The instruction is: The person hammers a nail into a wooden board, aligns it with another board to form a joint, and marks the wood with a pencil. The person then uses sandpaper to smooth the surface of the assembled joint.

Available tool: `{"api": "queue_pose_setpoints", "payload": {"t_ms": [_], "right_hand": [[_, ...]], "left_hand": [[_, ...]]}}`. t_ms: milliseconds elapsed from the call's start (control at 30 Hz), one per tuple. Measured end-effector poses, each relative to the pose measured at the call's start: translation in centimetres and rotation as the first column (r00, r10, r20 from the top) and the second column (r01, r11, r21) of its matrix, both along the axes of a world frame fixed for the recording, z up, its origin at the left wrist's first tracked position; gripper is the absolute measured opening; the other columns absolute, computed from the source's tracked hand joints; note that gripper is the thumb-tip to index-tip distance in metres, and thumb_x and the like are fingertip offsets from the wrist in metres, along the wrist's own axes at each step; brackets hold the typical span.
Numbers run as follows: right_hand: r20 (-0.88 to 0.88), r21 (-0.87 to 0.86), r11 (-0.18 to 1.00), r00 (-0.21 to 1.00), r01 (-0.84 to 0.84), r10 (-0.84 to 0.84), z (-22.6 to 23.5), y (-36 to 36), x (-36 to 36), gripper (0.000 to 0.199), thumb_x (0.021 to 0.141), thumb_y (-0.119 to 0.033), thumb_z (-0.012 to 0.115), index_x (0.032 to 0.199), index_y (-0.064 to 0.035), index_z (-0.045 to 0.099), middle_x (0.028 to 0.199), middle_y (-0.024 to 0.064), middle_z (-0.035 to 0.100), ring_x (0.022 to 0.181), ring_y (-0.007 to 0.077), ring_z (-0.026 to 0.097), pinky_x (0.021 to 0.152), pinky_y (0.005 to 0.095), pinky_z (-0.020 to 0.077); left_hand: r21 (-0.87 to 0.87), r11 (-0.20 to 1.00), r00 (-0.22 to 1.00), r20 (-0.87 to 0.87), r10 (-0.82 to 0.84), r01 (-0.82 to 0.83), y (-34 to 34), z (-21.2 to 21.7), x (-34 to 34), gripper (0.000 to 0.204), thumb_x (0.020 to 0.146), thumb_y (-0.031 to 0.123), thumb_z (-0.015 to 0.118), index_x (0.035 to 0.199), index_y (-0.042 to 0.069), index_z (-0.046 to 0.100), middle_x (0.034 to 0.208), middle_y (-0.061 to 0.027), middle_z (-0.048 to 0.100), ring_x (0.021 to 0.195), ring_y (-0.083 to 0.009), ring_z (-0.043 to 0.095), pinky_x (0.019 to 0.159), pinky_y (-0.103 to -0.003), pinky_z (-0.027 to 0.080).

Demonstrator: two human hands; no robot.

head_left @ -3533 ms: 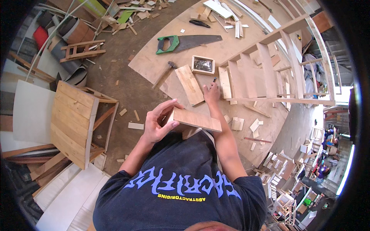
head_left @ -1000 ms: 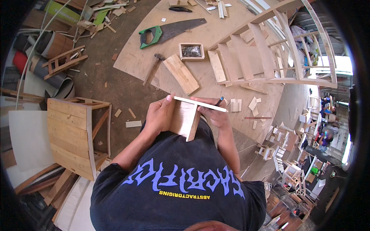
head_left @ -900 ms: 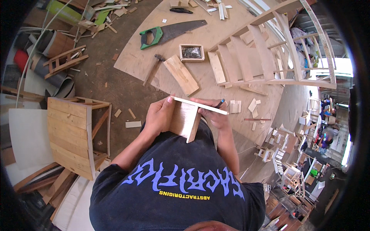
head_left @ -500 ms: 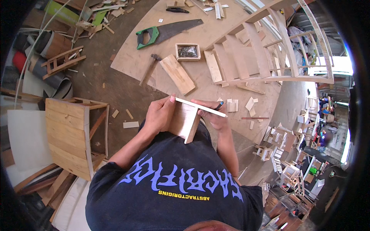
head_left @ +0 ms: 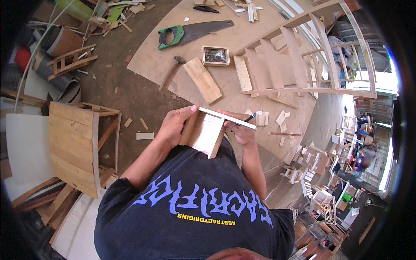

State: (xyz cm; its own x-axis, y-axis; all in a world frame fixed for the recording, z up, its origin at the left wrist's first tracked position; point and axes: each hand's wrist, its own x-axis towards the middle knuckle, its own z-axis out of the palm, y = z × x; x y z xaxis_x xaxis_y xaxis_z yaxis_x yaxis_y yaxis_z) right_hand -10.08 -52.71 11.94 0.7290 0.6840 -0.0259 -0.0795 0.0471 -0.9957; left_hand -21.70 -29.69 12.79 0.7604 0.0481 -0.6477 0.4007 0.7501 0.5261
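Close in front of my body I hold a small wooden box-like assembly of pale boards, with a thin strip along its far edge. My left hand is closed on its left end, thumb at the strip's corner. At the other end, my right hand grips the strip and the upright board beneath it. A dark pen with a blue end sticks out between the right fingers. Just beyond the hands, a flat wooden block lies on the plywood sheet, beside a hammer.
A green-handled saw and a small box of nails lie farther off on the plywood. A slatted wooden frame stands at the far right. To the left is a wooden stool-like piece. Offcuts are scattered about.
The wooden assembly has tilted slightly, and more of its left side board shows. My left hand has shifted a little outward with it. Both hands keep their hold.
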Motion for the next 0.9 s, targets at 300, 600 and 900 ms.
{"api": "queue_pose_setpoints", "payload": {"t_ms": [300, 600, 900], "right_hand": [[-0.040, -0.048, 0.999, 0.999, 0.003, -0.005, -0.8, 0.3, -0.7, 0.040, 0.092, -0.021, 0.085, 0.122, 0.0048, 0.077, 0.124, 0.0178, 0.078, 0.114, 0.0219, 0.075, 0.100, 0.0352, 0.0604], [-0.405, -0.004, 0.795, 0.726, 0.606, -0.556, -5.2, -0.4, -0.3, 0.030, 0.103, -0.019, 0.075, 0.128, -0.0017, 0.068, 0.101, 0.0046, 0.073, 0.057, 0.0021, 0.044, 0.045, 0.0222, 0.0248], [-0.635, -0.324, 0.811, 0.523, 0.487, -0.568, -18.9, -1.5, 3.0, 0.045, 0.099, -0.028, 0.079, 0.134, -0.0042, 0.064, 0.123, 0.0076, 0.074, 0.107, 0.0177, 0.074, 0.049, 0.0227, 0.0288]], "left_hand": [[0.006, 0.998, 0.998, 0.008, -0.061, 0.061, -0.2, -0.7, -0.9, 0.043, 0.110, 0.033, 0.065, 0.129, -0.005, 0.069, 0.116, -0.0104, 0.075, 0.097, -0.0144, 0.070, 0.087, -0.030, 0.057], [0.402, 0.902, 0.986, -0.005, -0.169, 0.157, 0.3, -1.8, -1.4, 0.033, 0.106, 0.025, 0.071, 0.125, -0.003, 0.074, 0.106, -0.0030, 0.075, 0.094, -0.0099, 0.067, 0.085, -0.028, 0.054], [0.514, 0.849, 0.968, 0.121, -0.218, 0.127, 0.8, -0.3, 0.6, 0.036, 0.104, 0.027, 0.075, 0.123, -0.003, 0.076, 0.102, -0.0014, 0.076, 0.090, -0.0079, 0.067, 0.082, -0.027, 0.054]]}}
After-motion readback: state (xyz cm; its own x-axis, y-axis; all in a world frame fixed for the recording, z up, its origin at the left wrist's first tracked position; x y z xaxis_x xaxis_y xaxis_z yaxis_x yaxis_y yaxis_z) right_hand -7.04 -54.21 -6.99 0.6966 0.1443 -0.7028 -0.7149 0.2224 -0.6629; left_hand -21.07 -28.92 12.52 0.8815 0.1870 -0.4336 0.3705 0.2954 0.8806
